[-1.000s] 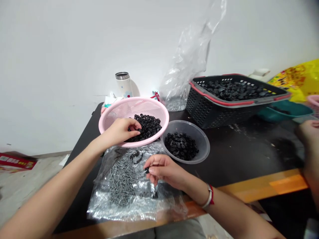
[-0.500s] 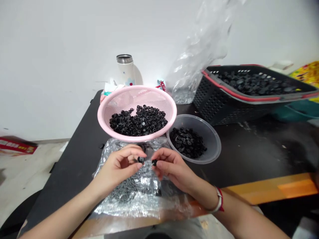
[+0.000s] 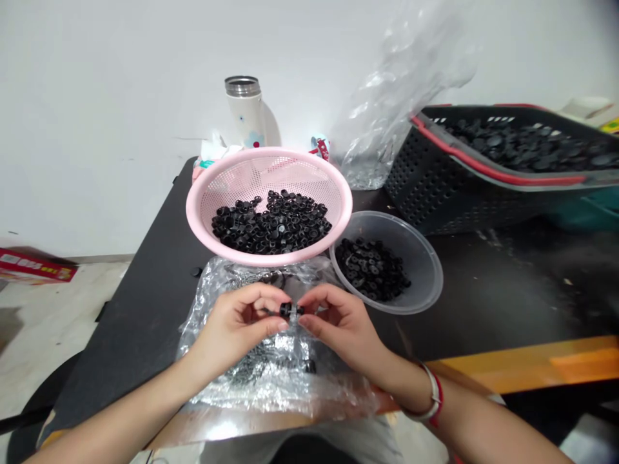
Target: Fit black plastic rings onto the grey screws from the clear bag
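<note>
Between thumb and fingers, my left hand point(image 3: 246, 316) pinches a small round black plastic part point(image 3: 285, 309). My right hand point(image 3: 336, 314) pinches a smaller black piece point(image 3: 300, 310), held right up against the first part; a short light-coloured bit shows where they meet. Below both hands lies a clear plastic bag point(image 3: 285, 386) with many thin metal screws or pins point(image 3: 251, 364) on it. Behind the hands is a pink colander point(image 3: 193, 212) filled with small black rings or caps. To its right, a clear plastic bowl point(image 3: 428, 277) holds small black washer-like discs point(image 3: 370, 267).
A dark basket point(image 3: 411, 167) with red-edged handles, full of black parts, stands at the right rear. An open white thermos point(image 3: 245, 116) stands by the wall. Crumpled clear plastic point(image 3: 382, 122) rises beside the basket. A red box point(image 3: 36, 265) is on the floor at left.
My hands have come together, so the black parts, apart before, now meet. The left part has turned sideways. The view has shifted slightly.
</note>
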Available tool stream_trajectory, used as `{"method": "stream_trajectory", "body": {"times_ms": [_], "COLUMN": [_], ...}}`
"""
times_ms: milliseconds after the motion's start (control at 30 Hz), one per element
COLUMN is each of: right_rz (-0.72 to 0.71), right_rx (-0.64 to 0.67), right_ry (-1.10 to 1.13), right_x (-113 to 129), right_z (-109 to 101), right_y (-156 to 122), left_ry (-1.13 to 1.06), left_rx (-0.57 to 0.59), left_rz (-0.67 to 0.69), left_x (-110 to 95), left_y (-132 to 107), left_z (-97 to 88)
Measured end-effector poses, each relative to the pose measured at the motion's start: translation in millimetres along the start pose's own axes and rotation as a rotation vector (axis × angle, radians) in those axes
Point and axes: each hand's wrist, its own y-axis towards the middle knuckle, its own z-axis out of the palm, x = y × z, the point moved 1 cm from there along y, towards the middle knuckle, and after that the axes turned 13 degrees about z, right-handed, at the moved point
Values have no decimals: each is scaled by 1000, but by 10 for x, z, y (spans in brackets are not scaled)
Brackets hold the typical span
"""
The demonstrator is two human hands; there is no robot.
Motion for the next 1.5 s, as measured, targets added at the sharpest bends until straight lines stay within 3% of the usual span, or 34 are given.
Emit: {"method": "stream_trajectory", "body": {"times_ms": [200,867,1300,1500], "right_rz": [-33,-105,-238,-165], "right_rx": [-29,-29,-76,-48], "right_ry": [-120,-177,-239,-153], "right_x": [19,51,49,6], "right_z": [-1,7,7,18], "right_y": [1,-8,-27,-43], "left_ry": [-9,-48,-275,-190], "left_rx": [21,9,63,27], "left_rz": [-35,-30,-102,0], "left_x": [27,3,32,8], "left_y": [-13,-12,-26,-50], "left_z": [21,33,77,97]}}
